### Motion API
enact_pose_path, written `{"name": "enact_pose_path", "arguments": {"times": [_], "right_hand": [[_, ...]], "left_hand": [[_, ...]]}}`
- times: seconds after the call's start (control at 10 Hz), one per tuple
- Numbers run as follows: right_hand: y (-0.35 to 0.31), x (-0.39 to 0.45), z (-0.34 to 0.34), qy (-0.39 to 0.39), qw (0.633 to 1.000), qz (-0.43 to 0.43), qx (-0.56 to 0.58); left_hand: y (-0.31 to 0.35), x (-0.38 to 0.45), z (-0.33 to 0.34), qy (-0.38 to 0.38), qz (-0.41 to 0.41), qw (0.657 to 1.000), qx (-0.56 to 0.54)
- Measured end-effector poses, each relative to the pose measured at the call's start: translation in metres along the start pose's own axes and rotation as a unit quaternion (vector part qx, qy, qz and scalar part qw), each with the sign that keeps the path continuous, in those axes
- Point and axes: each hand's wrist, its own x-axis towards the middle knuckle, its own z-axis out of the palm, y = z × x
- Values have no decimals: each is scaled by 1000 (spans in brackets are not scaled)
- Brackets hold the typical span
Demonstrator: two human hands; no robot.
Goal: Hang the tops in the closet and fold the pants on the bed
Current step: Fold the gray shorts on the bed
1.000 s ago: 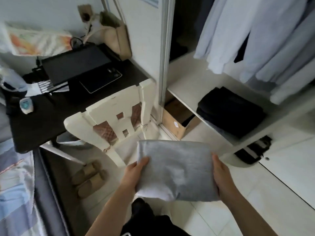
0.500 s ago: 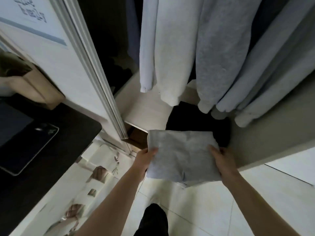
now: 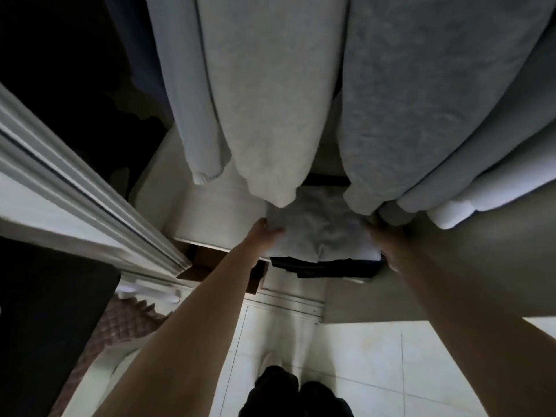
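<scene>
Your left hand (image 3: 264,236) and right hand (image 3: 388,245) grip the folded grey pants (image 3: 319,233) between them, fingers curled on its side edges (partly hidden), atop the black folded garment (image 3: 325,267).

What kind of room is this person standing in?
Most likely a bedroom closet at home: hanging sweatshirts fill the top, folded grey pants sit on a dark pile on the shelf, and a sliding door track runs alongside.
</scene>
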Motion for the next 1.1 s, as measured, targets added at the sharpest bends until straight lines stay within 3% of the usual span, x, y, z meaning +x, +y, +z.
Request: {"name": "enact_pose_path", "arguments": {"times": [0.1,0.2,0.3,0.4,0.7,0.9,1.1], "right_hand": [[4,5,8,-37,998,41,7],[8,14,4,-17,995,86,40],[14,10,-8,75,996,4,-45],[24,6,-14,128,979,-61,-143],[32,-6,-23,89,989,-13,-117],[29,-39,-26,68,972,-18,-224],[39,-84,-35,2,982,-16,-186]], "left_hand": [[-21,5,10,-18,-29,999,29],[-25,5,11,16,2,1000,20],[-20,2,14,21,57,998,5],[-18,0,26,5,59,998,30],[-23,-4,24,49,3,995,89],[-22,-28,12,46,-13,993,107],[-34,-75,6,57,-12,997,58]]}}
